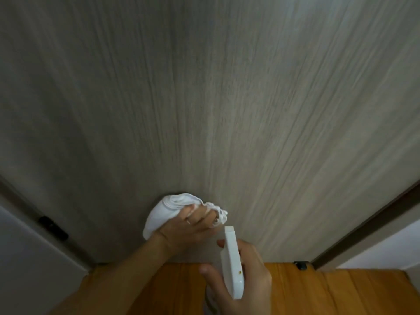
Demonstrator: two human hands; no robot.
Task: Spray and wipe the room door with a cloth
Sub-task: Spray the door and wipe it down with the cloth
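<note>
The room door (204, 98) is a pale grey wood-grain panel that fills most of the view. My left hand (191, 230) grips a bunched white cloth (168, 208) and holds it against the lower part of the door. Just below and to the right, my right hand (241, 283) holds a white spray bottle (231, 262) by its head, nozzle pointing up toward the door, index finger curled at the trigger. The bottle's body is hidden under my hand.
An orange-brown wooden floor (329, 292) runs along the bottom. A dark hinge (53, 227) sits on the door's left edge beside a light wall (27, 258). The dark door frame (368, 223) slants on the right, with a small black stopper (301, 265) at its foot.
</note>
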